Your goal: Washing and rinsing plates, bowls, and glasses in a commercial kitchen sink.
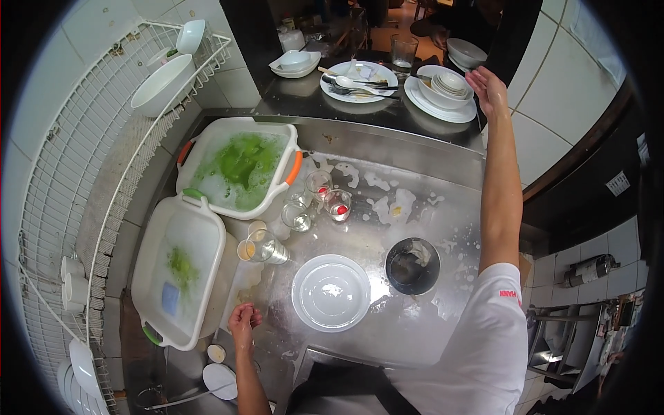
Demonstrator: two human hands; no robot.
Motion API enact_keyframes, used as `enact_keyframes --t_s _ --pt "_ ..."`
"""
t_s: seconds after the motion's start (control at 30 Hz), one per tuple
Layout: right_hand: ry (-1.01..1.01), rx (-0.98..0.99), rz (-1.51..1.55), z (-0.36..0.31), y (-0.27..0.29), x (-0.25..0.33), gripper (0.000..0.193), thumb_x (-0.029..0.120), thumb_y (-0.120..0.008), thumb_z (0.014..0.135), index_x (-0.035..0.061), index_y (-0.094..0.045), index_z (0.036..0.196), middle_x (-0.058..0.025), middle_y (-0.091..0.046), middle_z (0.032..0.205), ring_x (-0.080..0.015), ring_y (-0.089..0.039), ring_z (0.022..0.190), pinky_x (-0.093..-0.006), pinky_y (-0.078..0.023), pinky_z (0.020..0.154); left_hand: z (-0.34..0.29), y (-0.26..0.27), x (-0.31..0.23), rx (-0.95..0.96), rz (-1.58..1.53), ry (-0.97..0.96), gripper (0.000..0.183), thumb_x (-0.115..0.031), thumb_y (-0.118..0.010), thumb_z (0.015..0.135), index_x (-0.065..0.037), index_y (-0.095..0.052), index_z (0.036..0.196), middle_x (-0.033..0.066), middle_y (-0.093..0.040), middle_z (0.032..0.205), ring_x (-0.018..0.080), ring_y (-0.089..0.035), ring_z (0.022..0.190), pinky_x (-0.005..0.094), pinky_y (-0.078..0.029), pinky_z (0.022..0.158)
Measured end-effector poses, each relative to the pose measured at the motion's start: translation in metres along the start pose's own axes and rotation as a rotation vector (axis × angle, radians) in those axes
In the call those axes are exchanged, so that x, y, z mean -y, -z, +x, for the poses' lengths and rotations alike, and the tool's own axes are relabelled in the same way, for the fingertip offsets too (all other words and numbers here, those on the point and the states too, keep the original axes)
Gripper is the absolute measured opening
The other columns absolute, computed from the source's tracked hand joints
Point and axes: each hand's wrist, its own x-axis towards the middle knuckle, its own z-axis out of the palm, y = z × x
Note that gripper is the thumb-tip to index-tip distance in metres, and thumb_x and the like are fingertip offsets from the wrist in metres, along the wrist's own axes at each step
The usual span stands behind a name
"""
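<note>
My right hand (490,90) reaches to the ledge at the back right, fingers stretched out beside a stack of small white bowls (453,84). These sit in a larger white bowl (443,99) on white plates (460,113). Whether the fingertips touch the stack I cannot tell. Low over the steel counter, my left hand (244,325) is loosely curled, with nothing visible in it. It is nearest the white tub (216,277) of soapy water, which has a blue sponge (171,299) in it. A stack of white plates (330,293) lies in front of me.
Another tub (277,131) holds green, foamy water. Several glasses (297,216) stand beside it. A dark metal pot (413,266) sits on the wet steel counter (360,238). The ledge also holds a plate with cutlery (360,81) and a glass (403,55). Left is a wire rack (62,173).
</note>
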Motion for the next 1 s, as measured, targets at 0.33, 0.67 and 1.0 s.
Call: enact_keyframes --t_s 0.33,0.67,1.0 --pt "-0.02 -0.051 0.064 0.005 -0.002 -0.012 0.033 0.002 -0.053 0.086 -0.0182 -0.042 0.109 -0.0317 -0.047 0.115 -0.0402 -0.056 0.102 -0.0416 -0.053 0.091 -0.009 0.009 0.006 -0.022 -0.01 -0.024 0.014 -0.017 -0.055 0.091 -0.008 -0.06 0.099 0.0035 -0.063 0.08 0.011 -0.06 0.065 0.0235 -0.05 0.058" --pt "-0.056 -0.057 0.135 0.017 0.004 -0.024 0.036 0.0 -0.046 0.088 -0.0213 -0.039 0.116 -0.0354 -0.042 0.12 -0.0437 -0.054 0.106 -0.0438 -0.051 0.093 -0.016 0.011 0.01 -0.069 -0.076 0.015 0.013 -0.015 -0.056 0.09 -0.007 -0.061 0.099 0.0047 -0.063 0.081 0.0118 -0.06 0.065 0.0241 -0.05 0.058" --pt "-0.092 -0.007 0.198 0.01 -0.016 -0.02 0.041 0.004 -0.049 0.089 -0.0188 -0.036 0.12 -0.0349 -0.043 0.12 -0.0429 -0.052 0.109 -0.0433 -0.049 0.096 -0.016 0.005 0.009 -0.048 -0.086 0.038 0.012 -0.016 -0.055 0.091 -0.008 -0.06 0.098 0.0034 -0.062 0.08 0.0109 -0.059 0.065 0.0236 -0.05 0.058"
